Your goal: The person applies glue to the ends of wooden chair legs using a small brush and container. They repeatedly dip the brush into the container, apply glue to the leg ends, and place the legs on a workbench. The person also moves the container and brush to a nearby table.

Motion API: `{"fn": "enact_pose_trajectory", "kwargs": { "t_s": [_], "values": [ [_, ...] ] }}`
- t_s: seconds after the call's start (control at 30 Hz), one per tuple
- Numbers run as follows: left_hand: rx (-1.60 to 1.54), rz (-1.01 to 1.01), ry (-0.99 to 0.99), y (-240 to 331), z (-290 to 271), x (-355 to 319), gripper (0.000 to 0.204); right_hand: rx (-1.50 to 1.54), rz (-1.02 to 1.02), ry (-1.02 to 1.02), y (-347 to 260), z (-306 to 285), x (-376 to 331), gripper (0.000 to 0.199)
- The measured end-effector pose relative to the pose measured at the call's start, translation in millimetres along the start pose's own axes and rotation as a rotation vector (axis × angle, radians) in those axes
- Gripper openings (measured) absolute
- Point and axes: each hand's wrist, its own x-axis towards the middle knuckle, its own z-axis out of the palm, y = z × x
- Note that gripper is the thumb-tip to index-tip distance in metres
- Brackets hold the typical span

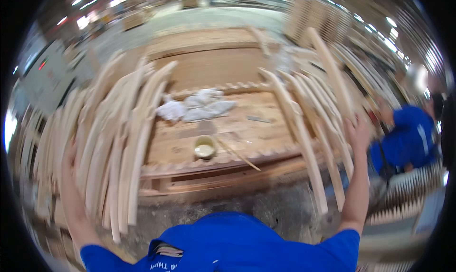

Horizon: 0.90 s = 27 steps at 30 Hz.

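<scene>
On the right, my right hand (358, 130) is at the near part of a long curved wooden leg (328, 60), its fingers closed against the wood. That leg lies above a row of similar pale legs (304, 134) resting across a notched rack. Far to the left, my left hand (70, 153) is beside a thick group of curved wooden legs (102, 129); blur and the wood hide its fingers. Between the two groups is a wooden work surface (256, 136) with a small round pot of pale liquid (204, 148) and a thin stick (237, 154) next to it.
White rags (202, 104) lie behind the pot, and a small flat grey strip (259, 119) is to their right. A co-worker in a blue shirt (406, 134) is close on the right. Stacked wood (318, 20) stands behind, and a grey cabinet (45, 77) is at left.
</scene>
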Motion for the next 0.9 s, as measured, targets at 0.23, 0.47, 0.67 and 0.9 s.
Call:
{"fn": "enact_pose_trajectory", "kwargs": {
  "t_s": [0.23,0.47,0.67,0.9],
  "values": [
    [0.125,-0.097,-0.146,47,1,-2,0.029,-0.186,0.163,-0.178,18,0,-27,0.045],
    [-0.223,-0.022,-0.075,48,-12,-16,0.038,0.026,0.17,-0.33,-8,26,-34,0.045],
    [-0.554,-0.204,-0.038,40,-7,-25,0.04,0.006,0.116,-0.45,-54,51,-25,0.031],
    [0.563,0.079,0.241,44,-6,-21,0.031,-0.193,0.021,-0.379,-78,90,-45,0.039]
  ]
}}
